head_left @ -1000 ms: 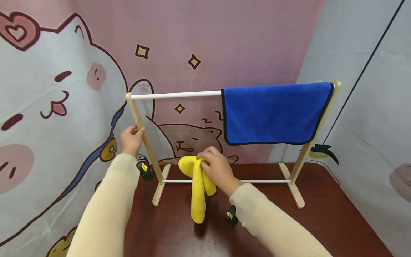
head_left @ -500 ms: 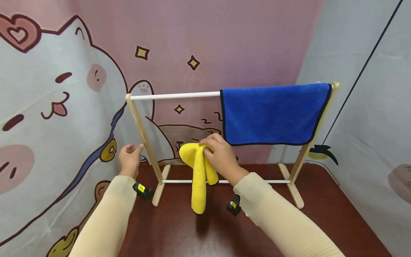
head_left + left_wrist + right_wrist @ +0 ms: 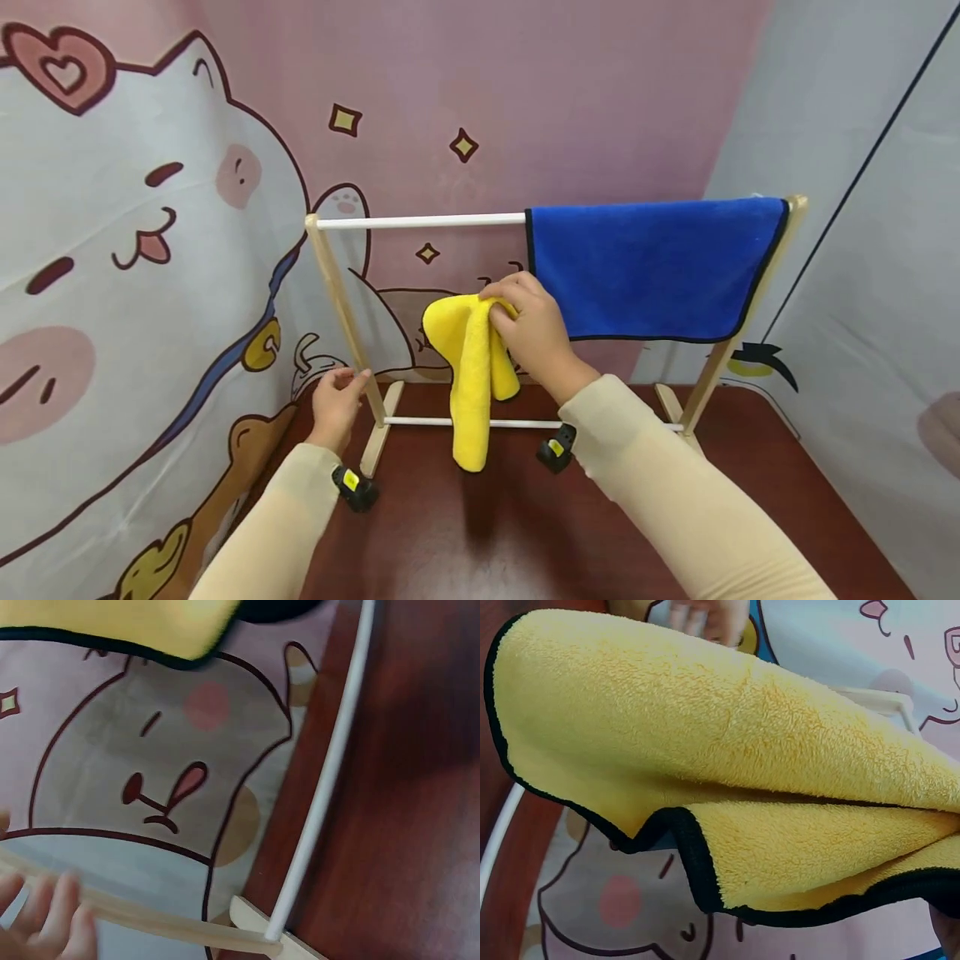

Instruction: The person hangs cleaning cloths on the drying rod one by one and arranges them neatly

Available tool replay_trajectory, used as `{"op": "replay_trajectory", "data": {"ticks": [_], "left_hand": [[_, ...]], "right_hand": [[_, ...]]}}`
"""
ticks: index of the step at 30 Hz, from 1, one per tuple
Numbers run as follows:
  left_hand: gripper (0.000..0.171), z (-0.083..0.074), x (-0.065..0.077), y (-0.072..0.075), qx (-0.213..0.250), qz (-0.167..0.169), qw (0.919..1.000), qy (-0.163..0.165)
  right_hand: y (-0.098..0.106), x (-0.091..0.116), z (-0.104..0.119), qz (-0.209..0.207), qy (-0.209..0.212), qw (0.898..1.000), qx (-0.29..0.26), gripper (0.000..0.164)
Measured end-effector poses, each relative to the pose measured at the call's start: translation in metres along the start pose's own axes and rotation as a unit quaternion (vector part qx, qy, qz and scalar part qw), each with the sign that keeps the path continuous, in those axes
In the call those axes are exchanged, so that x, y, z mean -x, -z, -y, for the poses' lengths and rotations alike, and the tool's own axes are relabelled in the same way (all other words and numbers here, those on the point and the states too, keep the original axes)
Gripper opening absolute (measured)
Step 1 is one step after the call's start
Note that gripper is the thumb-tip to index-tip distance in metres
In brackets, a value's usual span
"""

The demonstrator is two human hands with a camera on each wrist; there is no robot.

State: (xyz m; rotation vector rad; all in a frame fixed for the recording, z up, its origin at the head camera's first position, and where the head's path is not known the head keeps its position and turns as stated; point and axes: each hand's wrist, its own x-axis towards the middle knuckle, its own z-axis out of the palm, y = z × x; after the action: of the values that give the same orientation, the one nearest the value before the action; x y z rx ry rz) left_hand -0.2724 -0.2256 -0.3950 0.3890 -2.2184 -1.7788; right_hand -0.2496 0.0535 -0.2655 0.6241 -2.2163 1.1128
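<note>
Your right hand (image 3: 534, 325) pinches the yellow cloth (image 3: 471, 392) by its top; it hangs lengthwise down, lower than the white top bar (image 3: 420, 222); your left hand (image 3: 336, 410), loosely curled, holding nothing, is beside the left post (image 3: 339, 300).

The head view is bright, with soft, even light; a dark, blurry-edged shadow falls below the cloth (image 3: 471, 383) on the counter (image 3: 408, 542), which shows a pale sheen. The left wrist view is dimmer, the left hand (image 3: 49, 922) blurred, the rod (image 3: 321, 787) bowed. The right wrist view renders the cloth's pile sharply.
</note>
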Motion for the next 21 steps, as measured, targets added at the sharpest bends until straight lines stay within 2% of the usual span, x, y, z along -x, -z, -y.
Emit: {"op": "replay_trajectory", "data": {"ticks": [3, 6, 9, 13, 17, 21], "left_hand": [[0.043, 0.002, 0.005, -0.008, -0.004, 0.104, 0.9943, 0.024], [0.052, 0.002, 0.010, -0.017, -0.015, 0.194, 0.9798, 0.047], [0.060, -0.001, 0.014, -0.028, -0.016, 0.256, 0.9644, 0.064], [0.064, -0.009, 0.018, -0.041, 0.008, 0.306, 0.9491, 0.074], [0.060, -0.020, 0.020, -0.050, 0.052, 0.321, 0.9426, 0.078], [0.059, -0.029, 0.024, -0.057, 0.063, 0.338, 0.9343, 0.094]], "right_hand": [[0.005, -0.005, 0.003, -0.007, -0.002, 1.000, -0.005, 0.019], [0.008, -0.008, 0.006, -0.013, -0.002, 1.000, -0.007, 0.020], [0.009, -0.011, 0.009, -0.015, -0.006, 1.000, -0.009, 0.020], [0.010, -0.015, 0.012, -0.016, -0.006, 1.000, -0.009, 0.019], [0.013, -0.019, 0.016, -0.028, 0.004, 1.000, -0.011, 0.019], [0.017, -0.024, 0.020, -0.044, 0.014, 0.999, -0.013, 0.019]]}}
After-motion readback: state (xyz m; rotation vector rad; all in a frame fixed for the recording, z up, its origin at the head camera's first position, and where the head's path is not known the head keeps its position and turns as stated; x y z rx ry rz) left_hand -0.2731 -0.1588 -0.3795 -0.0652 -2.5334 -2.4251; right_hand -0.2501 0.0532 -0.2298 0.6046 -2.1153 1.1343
